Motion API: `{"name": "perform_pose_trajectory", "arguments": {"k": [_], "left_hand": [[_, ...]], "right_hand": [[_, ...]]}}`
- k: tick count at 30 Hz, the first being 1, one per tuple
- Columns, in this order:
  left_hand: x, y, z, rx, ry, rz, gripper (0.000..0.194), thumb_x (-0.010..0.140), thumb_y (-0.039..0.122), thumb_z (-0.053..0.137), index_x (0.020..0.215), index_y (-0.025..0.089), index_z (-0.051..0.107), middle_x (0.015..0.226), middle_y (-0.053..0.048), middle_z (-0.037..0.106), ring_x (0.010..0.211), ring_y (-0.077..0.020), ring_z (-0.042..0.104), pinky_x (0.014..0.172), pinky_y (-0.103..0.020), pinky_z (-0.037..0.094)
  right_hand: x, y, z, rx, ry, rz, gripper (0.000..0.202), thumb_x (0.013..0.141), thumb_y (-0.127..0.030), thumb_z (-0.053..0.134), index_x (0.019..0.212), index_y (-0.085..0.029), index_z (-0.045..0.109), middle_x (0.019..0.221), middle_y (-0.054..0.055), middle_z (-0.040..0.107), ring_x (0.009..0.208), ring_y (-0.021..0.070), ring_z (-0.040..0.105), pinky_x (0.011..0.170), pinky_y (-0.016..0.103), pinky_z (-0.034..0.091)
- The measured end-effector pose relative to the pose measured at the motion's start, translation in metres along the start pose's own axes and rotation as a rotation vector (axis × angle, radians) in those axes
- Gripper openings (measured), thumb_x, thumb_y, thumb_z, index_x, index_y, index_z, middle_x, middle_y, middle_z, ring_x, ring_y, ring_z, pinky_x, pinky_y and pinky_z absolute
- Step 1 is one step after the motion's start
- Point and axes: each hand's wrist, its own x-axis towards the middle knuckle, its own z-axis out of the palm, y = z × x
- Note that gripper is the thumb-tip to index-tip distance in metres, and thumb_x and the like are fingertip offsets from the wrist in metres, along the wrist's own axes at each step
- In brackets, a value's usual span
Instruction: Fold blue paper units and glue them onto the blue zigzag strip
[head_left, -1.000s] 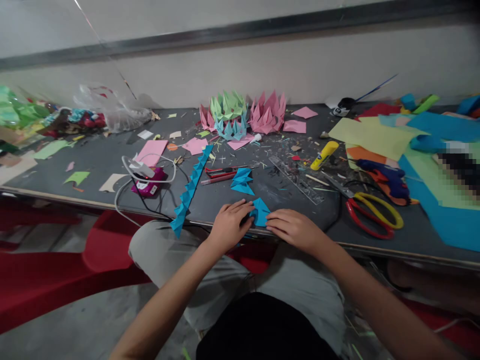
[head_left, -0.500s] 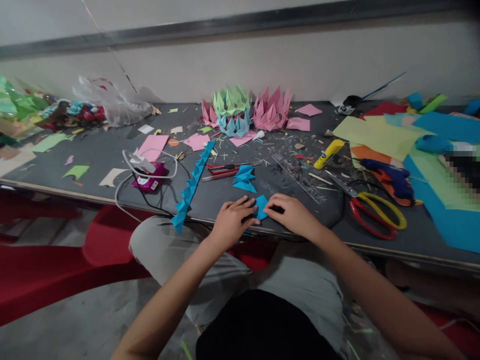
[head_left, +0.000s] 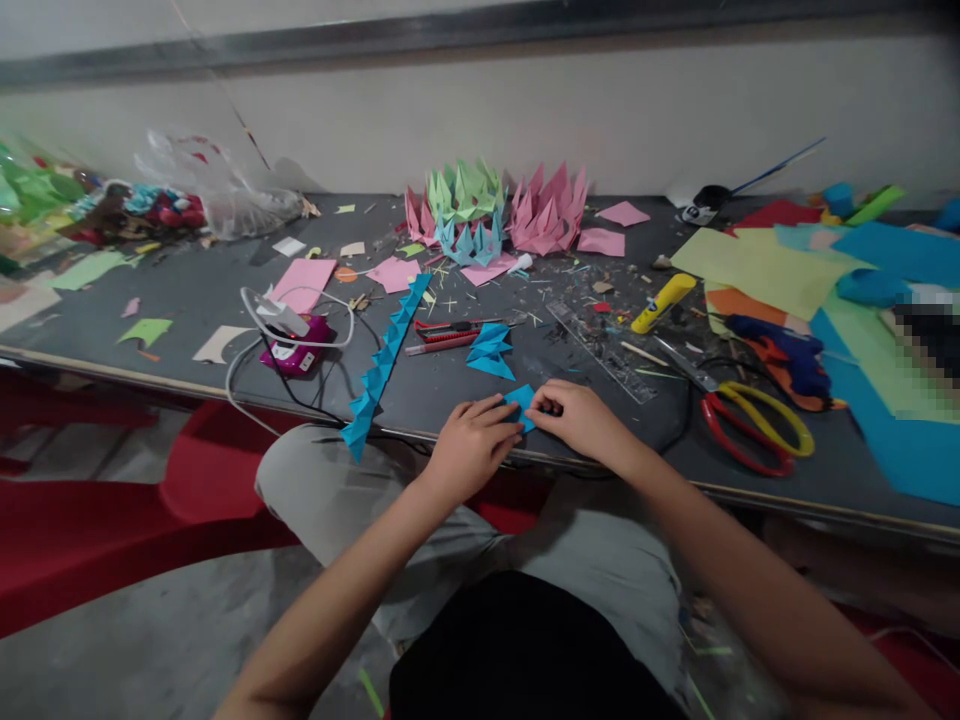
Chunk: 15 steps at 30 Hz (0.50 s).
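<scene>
A small piece of blue paper (head_left: 523,399) lies at the table's front edge between my hands. My left hand (head_left: 474,440) rests over its left part, fingers stretched out and pressing it down. My right hand (head_left: 574,418) pinches the paper's right edge between thumb and fingertips. Just beyond sit folded blue paper pieces (head_left: 490,350) with pointed ends. To the left lies a long blue strip of folded points (head_left: 386,365), its near end hanging over the table edge. A red utility knife (head_left: 450,330) is behind the folded pieces.
Pink paper crown (head_left: 550,212) and green paper crown (head_left: 466,192) stand at the back. Rightward are a clear ruler (head_left: 600,350), glue stick (head_left: 663,303), scissors (head_left: 750,425), blue glue gun (head_left: 784,355) and coloured sheets (head_left: 757,260). A purple power adapter (head_left: 298,348) with cables sits left.
My left hand's fingers have shifted slightly over the blue paper and lie closer together. My right fingers stay at its right edge. The view has tilted a little.
</scene>
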Motion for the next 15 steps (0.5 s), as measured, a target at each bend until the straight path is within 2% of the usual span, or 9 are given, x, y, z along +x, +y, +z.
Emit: {"name": "perform_pose_trajectory", "arguments": {"k": [4,8,15], "left_hand": [[-0.009,0.009,0.004,0.086,0.094,0.142,0.023,0.088,0.022,0.045,0.099,0.015,0.064,0.106,-0.005,0.066,0.102,-0.0194,0.059,0.082,-0.034,0.046],[-0.014,0.011,0.002,0.127,0.081,0.2,0.025,0.087,0.025,0.044,0.101,0.014,0.062,0.109,-0.006,0.065,0.105,-0.0204,0.058,0.082,-0.034,0.047],[-0.013,0.015,0.001,0.067,0.099,0.127,0.023,0.082,0.024,0.049,0.098,0.014,0.062,0.107,-0.006,0.066,0.102,-0.0199,0.059,0.08,-0.033,0.048]], "right_hand": [[0.0,0.0,0.001,-0.018,-0.008,0.011,0.013,0.075,-0.021,0.058,0.063,-0.019,0.054,0.064,-0.001,0.05,0.06,0.0122,0.048,0.058,0.024,0.035],[0.0,0.0,0.002,-0.041,0.004,0.001,0.013,0.077,-0.021,0.056,0.064,-0.019,0.053,0.066,-0.001,0.049,0.062,0.0127,0.048,0.059,0.024,0.036],[-0.008,0.001,0.001,0.03,-0.01,-0.036,0.01,0.071,-0.023,0.062,0.073,-0.02,0.052,0.075,0.0,0.052,0.071,0.0144,0.05,0.065,0.025,0.039]]}}
